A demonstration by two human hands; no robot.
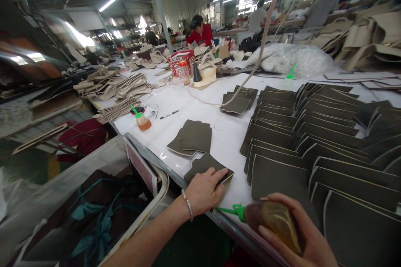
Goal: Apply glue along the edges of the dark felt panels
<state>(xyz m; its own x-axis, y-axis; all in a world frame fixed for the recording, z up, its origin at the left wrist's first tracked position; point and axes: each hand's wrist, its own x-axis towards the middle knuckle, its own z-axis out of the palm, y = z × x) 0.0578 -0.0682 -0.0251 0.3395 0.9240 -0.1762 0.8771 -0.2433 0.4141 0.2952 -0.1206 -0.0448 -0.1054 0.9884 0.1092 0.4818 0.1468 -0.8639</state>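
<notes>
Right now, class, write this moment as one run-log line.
left hand: flat on dark cut piece | right hand: holds green-nozzled bottle, nozzle toward piece | table: rows of dark pieces

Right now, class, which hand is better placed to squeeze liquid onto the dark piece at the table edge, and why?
Probably the right hand: it holds the squeeze bottle, whose green nozzle points toward the dark piece. The left hand lies flat on that piece, with nothing in its fingers.

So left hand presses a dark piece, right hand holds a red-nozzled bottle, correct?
No: the head view shows the nozzle of the bottle is green, not red. The right hand holds that bottle; the left hand presses the dark piece.
</notes>
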